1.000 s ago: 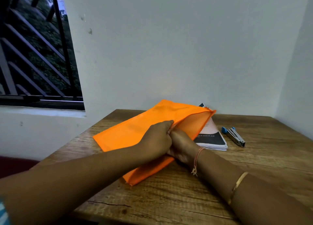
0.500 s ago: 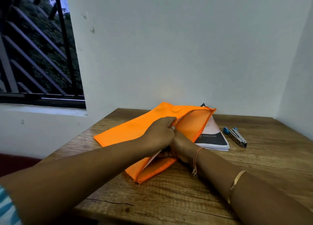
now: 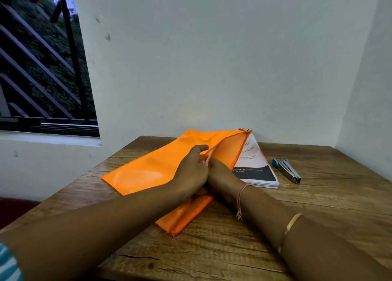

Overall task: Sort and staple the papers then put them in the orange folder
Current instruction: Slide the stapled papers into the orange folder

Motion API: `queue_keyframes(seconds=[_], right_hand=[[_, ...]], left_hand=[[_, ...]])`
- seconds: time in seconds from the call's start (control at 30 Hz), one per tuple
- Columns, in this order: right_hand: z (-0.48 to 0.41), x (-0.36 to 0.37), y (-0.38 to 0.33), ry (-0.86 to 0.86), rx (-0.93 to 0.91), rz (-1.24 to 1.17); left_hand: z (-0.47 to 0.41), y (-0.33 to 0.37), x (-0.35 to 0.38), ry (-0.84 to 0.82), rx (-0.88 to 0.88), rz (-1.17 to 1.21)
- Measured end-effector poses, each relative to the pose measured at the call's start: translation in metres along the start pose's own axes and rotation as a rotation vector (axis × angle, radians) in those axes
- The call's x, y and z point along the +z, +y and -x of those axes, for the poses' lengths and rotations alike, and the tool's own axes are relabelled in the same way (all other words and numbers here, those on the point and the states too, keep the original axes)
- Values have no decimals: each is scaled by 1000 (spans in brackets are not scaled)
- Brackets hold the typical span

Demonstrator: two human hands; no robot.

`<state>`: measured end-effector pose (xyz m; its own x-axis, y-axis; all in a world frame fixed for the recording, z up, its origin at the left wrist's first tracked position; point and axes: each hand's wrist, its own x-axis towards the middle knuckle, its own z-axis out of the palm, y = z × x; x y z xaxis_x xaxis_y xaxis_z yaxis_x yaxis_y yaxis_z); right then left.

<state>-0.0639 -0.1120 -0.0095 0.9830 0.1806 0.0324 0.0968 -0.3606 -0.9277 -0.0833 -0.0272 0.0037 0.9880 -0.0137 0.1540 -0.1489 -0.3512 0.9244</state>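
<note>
Left hand point(image 3: 191, 170) pinches the folder's point(image 3: 148, 170) lip; right hand's point(image 3: 222, 174) grip is hidden. Spread the mouth wide for the papers point(image 3: 254, 172).

Single head-worn view
I look forward and down across the bench point(image 3: 339, 196) from close above its near edge, probably facing the white wall point(image 3: 212, 68) squarely.

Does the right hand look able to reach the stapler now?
Likely yes: the stapler lies uncovered beyond the flat papers, but the right hand is busy at the orange folder.
</note>
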Motion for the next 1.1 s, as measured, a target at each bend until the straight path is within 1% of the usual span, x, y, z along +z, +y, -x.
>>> queue_keyframes(seconds=[0.07, 0.13, 0.2, 0.23, 0.33, 0.4, 0.47, 0.57, 0.63, 0.7, 0.77, 0.83, 0.9, 1.1], right_hand=[[-1, -2, 1, -6, 4, 59], [-4, -7, 2, 34, -12, 201], [-4, -11, 3, 94, 11, 262], [-5, -14, 4, 122, 36, 234], [-7, -24, 5, 195, 96, 107], [-12, -30, 8, 248, 75, 104], [-16, -33, 10, 309, 16, 221], [-20, -35, 16, 427, -96, 506], [-21, -36, 19, 459, -129, 677], [-24, -37, 25, 380, -85, 747], [-26, -38, 31, 214, 63, 822], [-28, -39, 34, 85, 215, 935], [-25, -40, 33, 44, 286, 985], [-19, -44, 29, 2, 339, 1026]], left_hand=[[-4, -1, -1, -11, -1, -83], [-5, -3, 0, -90, 2, -146], [-8, -12, 3, -153, 18, -249], [-11, -17, 2, -176, 8, -330], [-18, -31, -2, -200, -79, -706], [-19, -34, -4, -203, -109, -835], [-22, -35, -4, -197, -104, -908], [-31, -38, -6, -192, -140, -996], [-40, -46, -11, -169, -139, -1028], [-48, -53, -17, -139, -106, -1039], [-53, -57, -21, -122, -115, -1048], [-55, -58, -24, -106, -170, -1099], [-58, -60, -27, -87, -205, -1143], [-67, -60, -38, -52, -302, -1236]])
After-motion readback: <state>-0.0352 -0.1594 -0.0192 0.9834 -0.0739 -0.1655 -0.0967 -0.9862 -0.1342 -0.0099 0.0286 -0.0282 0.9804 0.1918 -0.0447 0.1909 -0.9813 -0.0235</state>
